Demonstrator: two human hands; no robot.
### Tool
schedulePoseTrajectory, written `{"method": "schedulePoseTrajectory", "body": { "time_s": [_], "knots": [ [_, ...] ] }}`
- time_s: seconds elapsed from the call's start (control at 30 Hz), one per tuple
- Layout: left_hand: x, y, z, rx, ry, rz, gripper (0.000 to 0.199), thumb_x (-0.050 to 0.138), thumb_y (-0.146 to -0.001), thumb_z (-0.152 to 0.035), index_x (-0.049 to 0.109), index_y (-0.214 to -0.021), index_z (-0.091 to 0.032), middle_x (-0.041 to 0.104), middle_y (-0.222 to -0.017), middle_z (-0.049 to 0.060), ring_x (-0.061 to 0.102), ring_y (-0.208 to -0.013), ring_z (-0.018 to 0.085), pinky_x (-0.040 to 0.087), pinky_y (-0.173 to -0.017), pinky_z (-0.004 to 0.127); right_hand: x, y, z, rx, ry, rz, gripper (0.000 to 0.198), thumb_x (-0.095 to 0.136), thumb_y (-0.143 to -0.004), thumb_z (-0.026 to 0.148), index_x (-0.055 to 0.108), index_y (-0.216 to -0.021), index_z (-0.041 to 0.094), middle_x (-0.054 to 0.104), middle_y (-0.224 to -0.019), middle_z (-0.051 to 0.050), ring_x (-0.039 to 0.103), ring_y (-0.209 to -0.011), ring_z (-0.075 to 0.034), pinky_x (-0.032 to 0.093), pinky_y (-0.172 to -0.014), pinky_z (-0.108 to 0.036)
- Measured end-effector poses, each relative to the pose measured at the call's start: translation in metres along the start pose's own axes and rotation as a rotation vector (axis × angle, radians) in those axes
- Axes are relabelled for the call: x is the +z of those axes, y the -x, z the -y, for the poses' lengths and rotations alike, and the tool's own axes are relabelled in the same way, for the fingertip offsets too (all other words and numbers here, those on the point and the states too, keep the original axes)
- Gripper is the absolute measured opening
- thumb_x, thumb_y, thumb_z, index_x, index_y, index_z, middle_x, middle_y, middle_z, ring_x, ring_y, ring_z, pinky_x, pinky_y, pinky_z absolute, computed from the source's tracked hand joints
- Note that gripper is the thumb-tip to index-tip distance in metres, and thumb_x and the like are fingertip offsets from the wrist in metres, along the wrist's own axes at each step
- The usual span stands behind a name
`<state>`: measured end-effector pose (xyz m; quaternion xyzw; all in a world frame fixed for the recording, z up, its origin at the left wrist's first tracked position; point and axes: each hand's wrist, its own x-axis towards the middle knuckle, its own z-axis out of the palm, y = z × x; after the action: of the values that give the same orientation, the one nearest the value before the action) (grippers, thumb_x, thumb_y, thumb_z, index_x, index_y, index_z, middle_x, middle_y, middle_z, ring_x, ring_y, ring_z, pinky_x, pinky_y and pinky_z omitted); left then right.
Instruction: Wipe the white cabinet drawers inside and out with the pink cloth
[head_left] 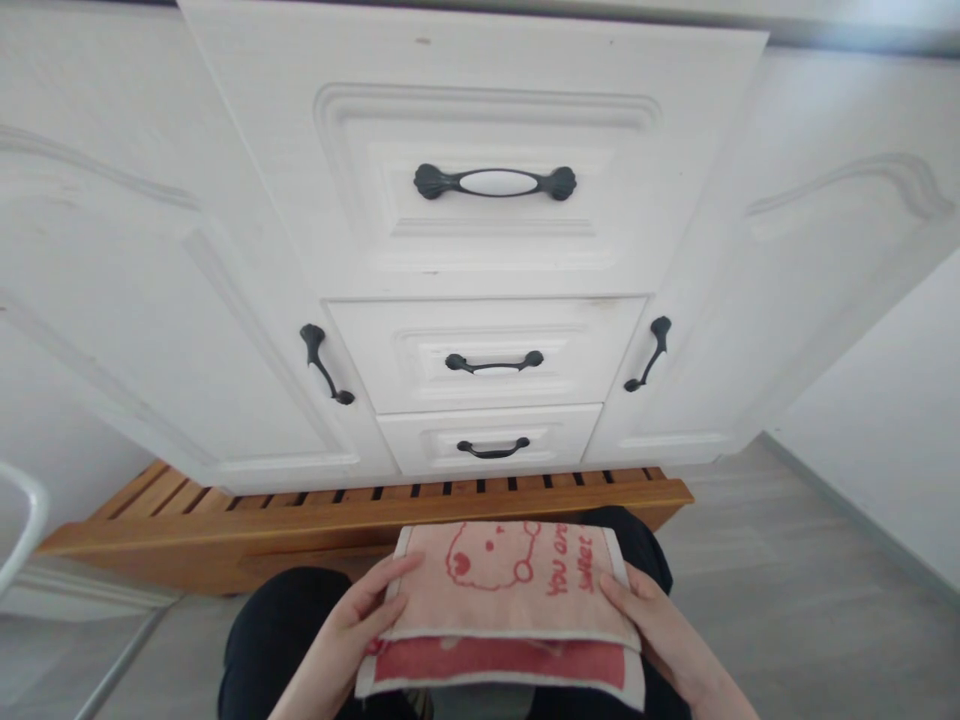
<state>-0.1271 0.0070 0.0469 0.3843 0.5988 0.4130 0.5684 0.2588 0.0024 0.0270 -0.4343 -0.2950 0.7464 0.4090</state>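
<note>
A folded pink towel (504,600) with a red cartoon face and red lettering lies flat across my lap, its red underside showing along the near edge. My left hand (352,625) grips the towel's left edge, thumb on top. My right hand (660,630) holds the right edge the same way. I sit facing a white cabinet, close to its three drawers.
The white cabinet has three stacked drawers (487,355) with dark handles and a door on each side (225,330). A slatted wooden platform (360,510) runs along its base. Grey wood floor (787,590) lies to the right. A white curved rail (22,520) shows at left.
</note>
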Motion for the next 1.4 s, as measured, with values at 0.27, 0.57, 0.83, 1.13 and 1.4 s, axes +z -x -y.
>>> {"method": "schedulePoseTrajectory", "body": {
  "time_s": [0.27, 0.57, 0.83, 1.13, 1.4],
  "knots": [
    [0.049, -0.009, 0.013, 0.273, -0.304, 0.061, 0.04, 0.062, -0.077, -0.032, 0.075, -0.115, -0.03, 0.057, -0.14, 0.01, 0.051, -0.135, 0.033, 0.032, -0.121, 0.053, 0.061, -0.024, -0.018, 0.017, 0.129, -0.095, 0.063, 0.074, -0.076, 0.065, 0.072, -0.115, 0.016, 0.076, -0.111, -0.013, 0.071, -0.102, -0.032, 0.055, -0.092, -0.045],
    [0.132, 0.018, 0.044, 0.451, -0.502, 0.089, 0.083, 0.047, -0.074, -0.003, 0.042, -0.149, -0.038, 0.045, -0.158, 0.002, 0.035, -0.15, 0.028, 0.015, -0.126, 0.061, 0.111, -0.042, -0.076, -0.177, -0.046, -0.195, 0.069, 0.076, -0.073, 0.066, 0.07, -0.124, 0.021, 0.071, -0.125, -0.012, 0.056, -0.131, -0.032, 0.042, -0.113, -0.045],
    [0.115, 0.019, 0.056, 0.259, 0.032, -0.013, 0.058, 0.064, -0.085, -0.028, 0.052, -0.141, -0.032, 0.055, -0.147, 0.01, 0.063, -0.121, 0.025, 0.055, -0.097, 0.036, 0.092, -0.038, -0.057, -0.057, -0.068, -0.212, 0.071, 0.079, -0.07, 0.065, 0.07, -0.116, 0.012, 0.076, -0.107, -0.015, 0.07, -0.106, -0.034, 0.051, -0.1, -0.047],
    [0.119, 0.017, 0.045, 0.028, 0.492, 0.185, 0.066, 0.082, -0.074, -0.042, 0.059, -0.135, -0.033, 0.048, -0.156, 0.008, 0.039, -0.148, 0.031, 0.026, -0.125, 0.048, 0.11, -0.03, -0.037, -0.199, 0.223, 0.132, 0.058, 0.073, -0.08, 0.058, 0.068, -0.128, 0.025, 0.068, -0.133, -0.007, 0.057, -0.129, -0.034, 0.036, -0.114, -0.048],
    [0.115, 0.025, 0.041, -0.19, 0.702, 0.144, 0.063, 0.086, -0.07, -0.04, 0.063, -0.127, -0.028, 0.066, -0.136, 0.012, 0.058, -0.131, 0.033, 0.043, -0.114, 0.048, 0.12, -0.028, -0.039, -0.188, 0.324, 0.169, 0.045, 0.064, -0.089, 0.053, 0.068, -0.124, 0.025, 0.07, -0.127, -0.006, 0.061, -0.122, -0.029, 0.042, -0.106, -0.041]
  ]
}}
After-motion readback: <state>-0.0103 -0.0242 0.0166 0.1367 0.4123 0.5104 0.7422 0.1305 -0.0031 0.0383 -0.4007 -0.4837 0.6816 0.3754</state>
